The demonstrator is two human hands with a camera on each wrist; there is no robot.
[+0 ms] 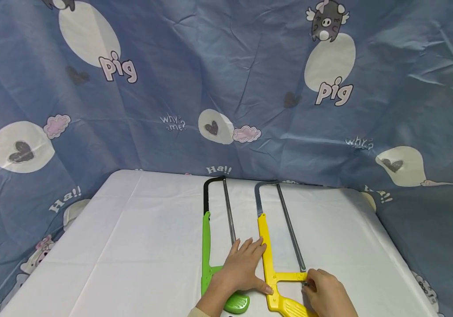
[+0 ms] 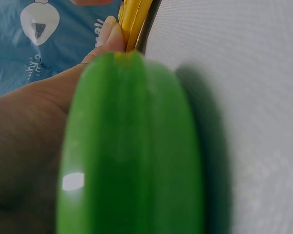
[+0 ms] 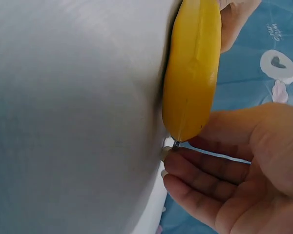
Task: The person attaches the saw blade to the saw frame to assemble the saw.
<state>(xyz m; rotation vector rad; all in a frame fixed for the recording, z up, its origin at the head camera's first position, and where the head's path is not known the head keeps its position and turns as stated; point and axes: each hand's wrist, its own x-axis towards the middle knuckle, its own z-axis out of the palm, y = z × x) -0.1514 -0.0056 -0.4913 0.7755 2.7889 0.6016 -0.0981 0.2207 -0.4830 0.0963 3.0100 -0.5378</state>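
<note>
A yellow hacksaw [image 1: 267, 255] with a grey front bow and a thin blade lies on the white table, handle towards me. My left hand [image 1: 240, 268] steadies it, fingers extended with tips at the left side of its frame and thumb on the frame near the handle. At the near end of the blade, my right hand [image 1: 327, 290] pinches the small metal tension nut [image 1: 305, 284] behind the yellow crossbar; fingers hide most of that nut. The left forearm crosses over a green hacksaw [image 1: 206, 242], whose handle [image 2: 127, 156] fills much of the left wrist view.
The white table [image 1: 139, 246] extends to both sides of the saws. Behind it hangs a blue cloth [image 1: 151, 97] printed with pigs and words. Both saws' front bows reach close to the table's far edge.
</note>
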